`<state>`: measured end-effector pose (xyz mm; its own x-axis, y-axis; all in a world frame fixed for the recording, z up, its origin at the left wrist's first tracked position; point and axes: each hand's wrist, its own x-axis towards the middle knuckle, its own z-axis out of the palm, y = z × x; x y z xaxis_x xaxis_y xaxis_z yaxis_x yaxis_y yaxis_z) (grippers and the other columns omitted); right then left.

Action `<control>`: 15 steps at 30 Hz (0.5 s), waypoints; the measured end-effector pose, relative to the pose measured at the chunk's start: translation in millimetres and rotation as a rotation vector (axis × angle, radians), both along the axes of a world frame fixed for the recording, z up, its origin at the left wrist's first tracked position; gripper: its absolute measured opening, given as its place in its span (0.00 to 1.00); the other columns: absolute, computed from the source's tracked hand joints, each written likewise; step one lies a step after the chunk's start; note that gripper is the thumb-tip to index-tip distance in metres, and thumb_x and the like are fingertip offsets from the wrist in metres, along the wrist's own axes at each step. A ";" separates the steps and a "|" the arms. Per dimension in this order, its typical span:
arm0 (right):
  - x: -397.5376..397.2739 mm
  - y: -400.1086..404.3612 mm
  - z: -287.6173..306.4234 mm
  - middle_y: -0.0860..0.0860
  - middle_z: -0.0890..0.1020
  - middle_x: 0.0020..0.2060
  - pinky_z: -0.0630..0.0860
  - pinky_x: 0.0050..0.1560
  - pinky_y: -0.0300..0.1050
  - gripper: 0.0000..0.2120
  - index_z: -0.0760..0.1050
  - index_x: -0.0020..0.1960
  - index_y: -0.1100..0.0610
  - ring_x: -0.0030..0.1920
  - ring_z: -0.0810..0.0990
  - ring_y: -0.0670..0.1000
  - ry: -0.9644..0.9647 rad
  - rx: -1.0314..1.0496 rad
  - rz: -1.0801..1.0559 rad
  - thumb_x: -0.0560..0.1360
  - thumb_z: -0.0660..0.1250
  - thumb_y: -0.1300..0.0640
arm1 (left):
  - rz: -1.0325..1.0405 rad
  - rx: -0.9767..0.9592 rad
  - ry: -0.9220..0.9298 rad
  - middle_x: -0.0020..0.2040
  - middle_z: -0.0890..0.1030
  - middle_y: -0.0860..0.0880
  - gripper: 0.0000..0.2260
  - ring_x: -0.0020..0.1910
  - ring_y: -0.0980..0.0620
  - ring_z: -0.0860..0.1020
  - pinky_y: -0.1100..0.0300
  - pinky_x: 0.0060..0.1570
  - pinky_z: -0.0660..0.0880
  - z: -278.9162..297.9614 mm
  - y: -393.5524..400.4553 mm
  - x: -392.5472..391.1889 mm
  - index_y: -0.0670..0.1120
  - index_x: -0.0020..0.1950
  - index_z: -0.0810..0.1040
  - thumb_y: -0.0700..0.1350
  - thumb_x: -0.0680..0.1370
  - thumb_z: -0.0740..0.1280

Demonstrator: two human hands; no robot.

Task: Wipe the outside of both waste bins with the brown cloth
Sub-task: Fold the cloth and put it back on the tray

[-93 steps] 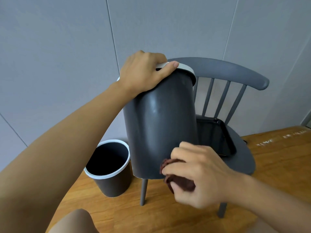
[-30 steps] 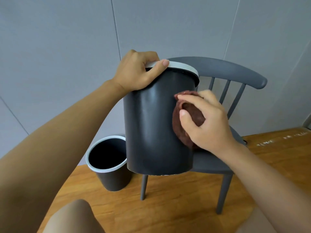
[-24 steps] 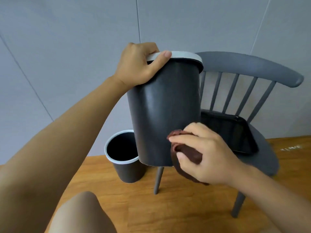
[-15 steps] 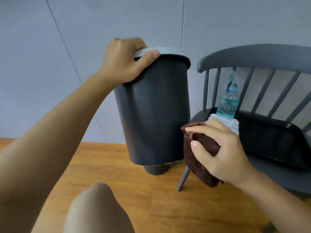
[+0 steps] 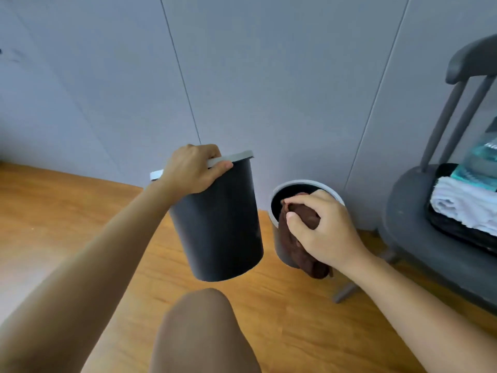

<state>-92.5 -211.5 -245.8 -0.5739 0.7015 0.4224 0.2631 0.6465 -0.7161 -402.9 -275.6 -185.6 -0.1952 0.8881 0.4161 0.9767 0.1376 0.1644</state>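
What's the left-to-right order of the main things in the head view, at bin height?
left hand gripping the held waste bin by its rim → second waste bin on the floor → right hand holding the brown cloth → grey chair → white towel

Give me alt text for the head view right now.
The left hand holds one dark waste bin by its rim above the wooden floor, while the right hand grips the brown cloth over the second bin, beside a grey chair.

at your right, a grey chair [image 5: 408, 227] carries a black tray [image 5: 457, 228] holding a folded white towel [image 5: 462, 208] and a bottle [image 5: 484, 154]; wooden floor [image 5: 80, 211] below, grey wall [image 5: 269, 76] behind.
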 end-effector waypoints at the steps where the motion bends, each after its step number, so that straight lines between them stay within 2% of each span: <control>1: -17.6 3.9 -7.3 0.43 0.81 0.59 0.81 0.60 0.42 0.18 0.80 0.69 0.45 0.60 0.79 0.43 -0.031 -0.020 0.014 0.79 0.69 0.47 | 0.021 -0.036 -0.047 0.33 0.76 0.52 0.16 0.36 0.45 0.75 0.53 0.36 0.71 -16.0 0.5 -6.9 0.52 0.42 0.74 0.64 0.78 0.63; 3: -53.1 12.1 -20.0 0.43 0.79 0.65 0.78 0.63 0.42 0.28 0.67 0.79 0.41 0.64 0.76 0.44 -0.123 -0.068 0.070 0.80 0.68 0.47 | 0.063 -0.115 -0.120 0.35 0.78 0.52 0.14 0.38 0.47 0.76 0.52 0.38 0.73 -48.3 1.0 -18.1 0.51 0.42 0.76 0.60 0.78 0.67; 5: -87.4 20.3 -34.2 0.44 0.79 0.61 0.78 0.58 0.40 0.37 0.52 0.84 0.38 0.60 0.78 0.45 -0.255 -0.117 0.130 0.82 0.68 0.47 | 0.060 -0.146 -0.160 0.33 0.78 0.54 0.10 0.37 0.50 0.76 0.54 0.37 0.70 -80.7 -0.3 -25.1 0.51 0.41 0.78 0.56 0.77 0.69; 7: -116.8 27.8 -55.4 0.46 0.80 0.57 0.82 0.54 0.42 0.39 0.47 0.84 0.37 0.56 0.80 0.49 -0.366 -0.168 0.162 0.82 0.67 0.47 | 0.029 -0.150 -0.180 0.31 0.76 0.55 0.08 0.35 0.52 0.75 0.55 0.38 0.68 -112.7 -1.8 -27.9 0.53 0.39 0.76 0.53 0.76 0.70; 8: -128.6 30.6 -69.3 0.49 0.80 0.61 0.82 0.57 0.46 0.39 0.47 0.85 0.37 0.60 0.81 0.51 -0.400 -0.197 0.169 0.83 0.67 0.47 | 0.020 -0.155 -0.175 0.30 0.76 0.56 0.07 0.35 0.53 0.75 0.54 0.41 0.69 -128.8 -2.2 -28.6 0.54 0.38 0.75 0.52 0.75 0.69; 10: -144.4 35.1 -100.4 0.51 0.77 0.71 0.77 0.67 0.51 0.35 0.55 0.84 0.40 0.70 0.76 0.53 -0.435 -0.246 0.173 0.82 0.67 0.46 | 0.040 -0.149 -0.179 0.30 0.75 0.56 0.06 0.37 0.54 0.73 0.50 0.51 0.70 -162.9 -2.7 -29.7 0.56 0.38 0.74 0.52 0.74 0.68; 12: -150.8 37.5 -131.6 0.49 0.75 0.74 0.73 0.70 0.49 0.30 0.64 0.82 0.45 0.74 0.73 0.53 -0.438 -0.260 0.159 0.82 0.67 0.46 | 0.097 -0.124 -0.234 0.34 0.76 0.57 0.05 0.45 0.56 0.73 0.50 0.60 0.62 -196.6 -5.8 -28.2 0.56 0.40 0.77 0.51 0.74 0.70; 15: -153.0 37.0 -166.0 0.48 0.74 0.75 0.73 0.72 0.52 0.28 0.67 0.80 0.46 0.75 0.71 0.52 -0.450 -0.305 0.136 0.82 0.68 0.47 | 0.160 -0.062 -0.289 0.43 0.77 0.60 0.04 0.56 0.57 0.72 0.54 0.61 0.52 -234.9 -10.3 -22.9 0.57 0.42 0.80 0.49 0.74 0.74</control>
<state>-245.4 -174.5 -411.8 -0.7447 0.6605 -0.0957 0.5146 0.4770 -0.7125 -425.8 -285.9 -420.5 -0.4365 0.8585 0.2690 0.8561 0.3044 0.4177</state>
